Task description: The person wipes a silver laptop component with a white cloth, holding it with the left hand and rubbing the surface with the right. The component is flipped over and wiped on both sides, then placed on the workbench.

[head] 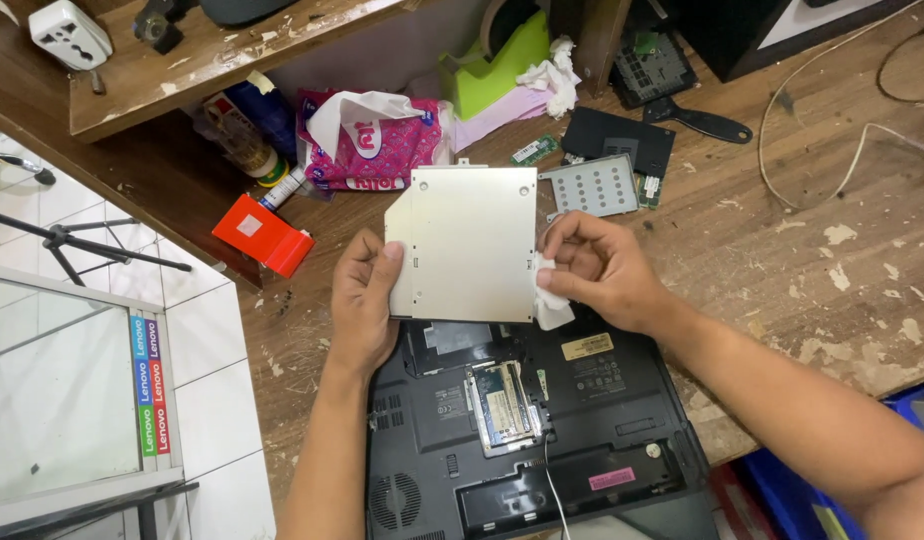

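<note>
My left hand (362, 295) grips the left edge of a flat silver optical drive (467, 240), held level above the workbench. My right hand (597, 270) pinches a small white tissue (550, 300) against the drive's right edge. Beneath both hands lies an upturned black laptop (542, 440) with its bottom cover off, showing a memory module (502, 405) in its open bay.
A pink tissue pack (367, 145), a red box (264, 235), a metal drive bracket (594, 185), a black cover plate (622, 135), a black-handled brush (697, 122) and a green tape dispenser (492, 65) lie on the worn wooden bench (812, 260). A white cable (852, 150) runs at right.
</note>
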